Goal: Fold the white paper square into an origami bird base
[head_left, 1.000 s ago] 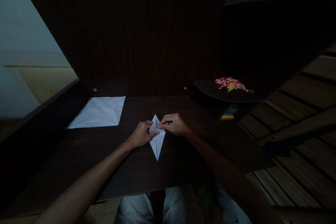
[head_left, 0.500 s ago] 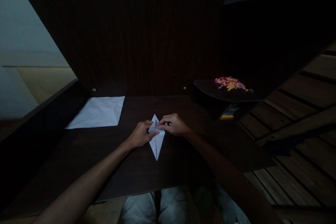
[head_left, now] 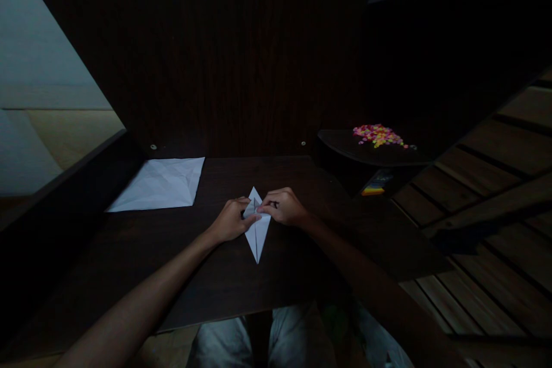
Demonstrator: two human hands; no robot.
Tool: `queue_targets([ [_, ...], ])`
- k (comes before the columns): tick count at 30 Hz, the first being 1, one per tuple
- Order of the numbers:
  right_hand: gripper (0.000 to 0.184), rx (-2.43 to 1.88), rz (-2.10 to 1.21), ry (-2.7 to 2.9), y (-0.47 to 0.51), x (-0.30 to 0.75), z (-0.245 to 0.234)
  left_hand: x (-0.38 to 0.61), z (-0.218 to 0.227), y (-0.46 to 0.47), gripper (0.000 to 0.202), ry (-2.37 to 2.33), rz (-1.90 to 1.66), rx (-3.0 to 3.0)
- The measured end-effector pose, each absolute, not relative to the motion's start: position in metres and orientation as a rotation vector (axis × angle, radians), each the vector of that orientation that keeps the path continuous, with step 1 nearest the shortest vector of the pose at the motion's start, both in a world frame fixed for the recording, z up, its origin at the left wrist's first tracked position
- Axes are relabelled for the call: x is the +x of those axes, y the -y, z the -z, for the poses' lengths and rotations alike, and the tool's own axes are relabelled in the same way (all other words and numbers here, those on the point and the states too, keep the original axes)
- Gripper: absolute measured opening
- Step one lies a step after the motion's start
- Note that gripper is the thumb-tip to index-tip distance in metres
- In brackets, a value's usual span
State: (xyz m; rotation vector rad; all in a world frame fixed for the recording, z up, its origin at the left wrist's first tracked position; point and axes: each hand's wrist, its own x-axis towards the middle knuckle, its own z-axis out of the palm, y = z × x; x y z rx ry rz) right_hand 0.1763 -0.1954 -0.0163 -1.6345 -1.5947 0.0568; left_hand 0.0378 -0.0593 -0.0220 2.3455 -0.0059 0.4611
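Note:
A white folded paper, shaped like a long diamond with a crease down its middle, lies on the dark desk with one point toward me. My left hand grips its left side, thumb on top and fingers around the left edge. From the right, my right hand pinches the paper near its middle, thumb and index finger together at the centre line. Parts of the upper half are hidden under my fingers.
A creased white sheet lies at the desk's back left. On a curved corner shelf at right sits a pile of small colourful pieces. Below it is a yellow item. A tall dark panel closes the back.
My right hand's fingertips have shifted slightly left and down across the paper's middle. My left hand and the paper have stayed put.

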Motion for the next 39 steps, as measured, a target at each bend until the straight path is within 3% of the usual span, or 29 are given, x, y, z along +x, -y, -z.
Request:
queue_targets([
  [39,0.025,-1.447,-0.13,1.507,0.193,0.169,0.002,0.04,0.027,0.06,0.014,0.102,-0.443,2.344],
])
